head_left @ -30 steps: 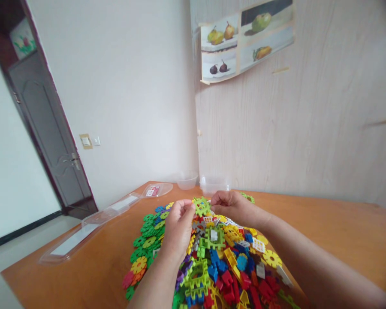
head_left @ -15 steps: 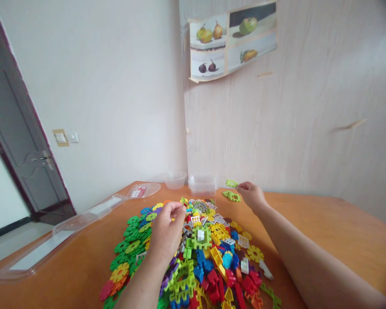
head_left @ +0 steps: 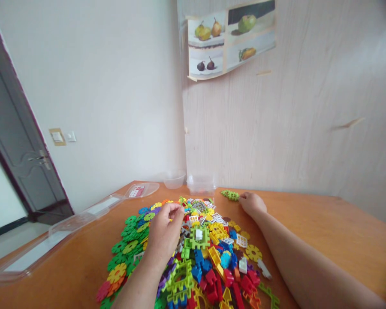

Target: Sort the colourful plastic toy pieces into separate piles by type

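Observation:
My right hand (head_left: 252,204) is low at the far side of the table, its fingertips closed at the right edge of a small stack of lime-green notched building plates (head_left: 230,195). The top plate lies on the others there. My left hand (head_left: 167,221) hovers over the back of a toy pile, thumb and fingers pinched together; whatever is between them is too small to make out. Under and beside it are green flower-shaped discs (head_left: 133,234), white lattice pieces (head_left: 194,219) and a lime-green square plate (head_left: 199,237) bearing a white block.
Red, blue and yellow blocks (head_left: 215,256) fill the pile's near part. Clear plastic containers (head_left: 201,184) and a round clear bowl (head_left: 174,179) stand at the table's back edge by the wall. Transparent lids (head_left: 41,251) lie along the left side of the wooden table (head_left: 324,240).
My right hand has come down with the lime-green plate, from above the stack onto it. My left hand stays pinched over the pile. The view has shifted slightly.

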`<state>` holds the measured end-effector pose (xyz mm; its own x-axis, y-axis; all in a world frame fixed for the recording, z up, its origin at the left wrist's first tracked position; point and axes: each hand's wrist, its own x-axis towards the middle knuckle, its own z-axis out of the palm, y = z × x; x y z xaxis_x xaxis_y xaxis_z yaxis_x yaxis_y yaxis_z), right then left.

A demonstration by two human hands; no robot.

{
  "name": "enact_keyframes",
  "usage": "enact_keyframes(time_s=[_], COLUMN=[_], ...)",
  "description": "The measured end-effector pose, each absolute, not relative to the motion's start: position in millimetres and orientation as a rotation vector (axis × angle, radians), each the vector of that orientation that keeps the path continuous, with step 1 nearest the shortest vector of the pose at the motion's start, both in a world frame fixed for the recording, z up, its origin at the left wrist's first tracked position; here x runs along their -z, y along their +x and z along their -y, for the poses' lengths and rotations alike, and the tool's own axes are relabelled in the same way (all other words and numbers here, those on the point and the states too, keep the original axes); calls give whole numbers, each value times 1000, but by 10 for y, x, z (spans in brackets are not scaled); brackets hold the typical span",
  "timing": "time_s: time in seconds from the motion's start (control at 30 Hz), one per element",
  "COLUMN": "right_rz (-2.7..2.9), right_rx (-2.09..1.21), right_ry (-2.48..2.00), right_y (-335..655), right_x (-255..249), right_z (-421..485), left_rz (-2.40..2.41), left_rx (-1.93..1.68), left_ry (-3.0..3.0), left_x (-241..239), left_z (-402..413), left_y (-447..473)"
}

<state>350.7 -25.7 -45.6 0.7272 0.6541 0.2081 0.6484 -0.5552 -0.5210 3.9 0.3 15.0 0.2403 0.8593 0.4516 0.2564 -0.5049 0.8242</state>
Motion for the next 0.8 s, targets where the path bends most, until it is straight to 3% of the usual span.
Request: enact_keyframes(time_s=[0.6, 0.8], right_rz=[1128, 1465], right_rx=[3, -294], right_ry=[-2245, -1957], right_y=[3351, 3029], right_x=[343, 166], right_z=[249, 200], left_rz=[-1051, -1067], left_rx=[-1255, -1163], left_ry=[1950, 1965], left_x=[-113, -143], left_z=[-53, -14], left_y=[15, 31])
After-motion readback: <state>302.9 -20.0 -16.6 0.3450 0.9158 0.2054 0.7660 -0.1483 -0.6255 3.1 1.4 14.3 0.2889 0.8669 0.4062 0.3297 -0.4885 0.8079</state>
